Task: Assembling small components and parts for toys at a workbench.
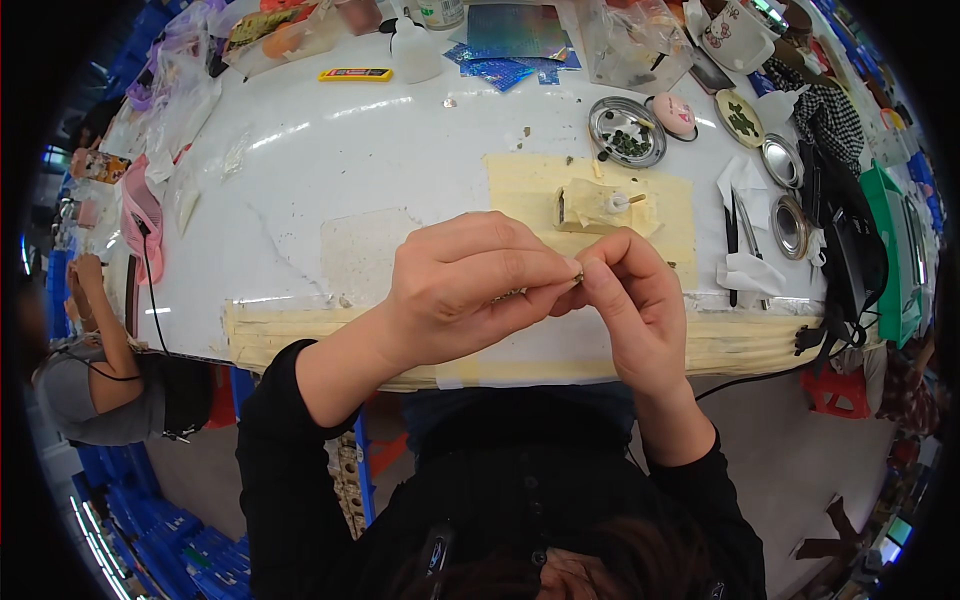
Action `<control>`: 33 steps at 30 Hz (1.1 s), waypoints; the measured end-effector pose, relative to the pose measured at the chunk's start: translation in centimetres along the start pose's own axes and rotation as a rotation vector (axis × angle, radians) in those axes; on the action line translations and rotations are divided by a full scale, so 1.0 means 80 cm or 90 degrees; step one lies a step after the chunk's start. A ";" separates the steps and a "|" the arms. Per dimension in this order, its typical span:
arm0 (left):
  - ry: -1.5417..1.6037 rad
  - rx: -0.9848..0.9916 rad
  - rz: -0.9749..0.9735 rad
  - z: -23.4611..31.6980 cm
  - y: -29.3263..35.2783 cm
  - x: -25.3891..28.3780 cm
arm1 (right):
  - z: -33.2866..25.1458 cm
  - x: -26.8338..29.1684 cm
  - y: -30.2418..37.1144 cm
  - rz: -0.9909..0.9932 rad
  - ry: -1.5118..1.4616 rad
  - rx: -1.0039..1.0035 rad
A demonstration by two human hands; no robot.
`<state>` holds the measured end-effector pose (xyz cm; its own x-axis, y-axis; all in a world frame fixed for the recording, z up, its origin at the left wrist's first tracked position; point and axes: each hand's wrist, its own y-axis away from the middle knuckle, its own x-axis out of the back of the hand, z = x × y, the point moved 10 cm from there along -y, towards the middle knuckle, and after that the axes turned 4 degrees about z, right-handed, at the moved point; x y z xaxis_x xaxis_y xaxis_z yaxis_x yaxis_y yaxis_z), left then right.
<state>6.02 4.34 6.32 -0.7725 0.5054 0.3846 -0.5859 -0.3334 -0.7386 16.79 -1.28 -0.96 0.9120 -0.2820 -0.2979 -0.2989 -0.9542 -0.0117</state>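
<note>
Above the near edge of the white table [280,200], my two hands meet fingertip to fingertip. My left hand [465,285] is closed, thumb and fingers pinched together. Opposite it, my right hand [640,310] pinches at the same spot with thumb and curled forefinger. A tiny greenish-grey piece [578,277] shows between the fingertips; its kind is too small to make out, and the fingers cover most of it. Just beyond my hands, a small tape-wrapped block [600,207] with a pale peg sticking out rests on a yellow sheet [515,180].
A round metal dish [655,155] holds dark green bits, beside a pink round case [674,116]. Tweezers [748,232] and tissue [750,273] lie to the right. A white squeeze bottle [415,52] and shiny blue sheets [500,72] sit at the back. Another person's arm [110,300] is at far left.
</note>
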 end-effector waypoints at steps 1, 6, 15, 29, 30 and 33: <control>-0.007 0.001 -0.001 0.000 0.000 -0.001 | -0.006 0.001 0.002 0.026 0.034 0.032; -0.054 -0.008 0.000 0.001 0.001 -0.002 | -0.033 0.008 0.011 0.087 0.282 0.255; -0.092 -0.037 0.003 0.007 0.001 -0.001 | -0.010 0.012 0.002 0.093 0.095 0.077; -0.057 -0.043 0.005 0.006 0.004 -0.003 | 0.011 0.009 -0.001 0.006 -0.063 -0.050; -0.058 -0.034 0.004 0.004 0.003 -0.003 | 0.012 0.008 -0.002 0.005 -0.087 -0.053; -0.057 -0.013 -0.003 0.001 0.002 -0.004 | 0.014 0.008 -0.002 0.011 -0.114 -0.044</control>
<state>6.15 4.06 6.12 -0.7894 0.4331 0.4350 -0.5846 -0.3145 -0.7479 17.14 -1.19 -2.22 0.8403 -0.2825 -0.4627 -0.2885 -0.9556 0.0595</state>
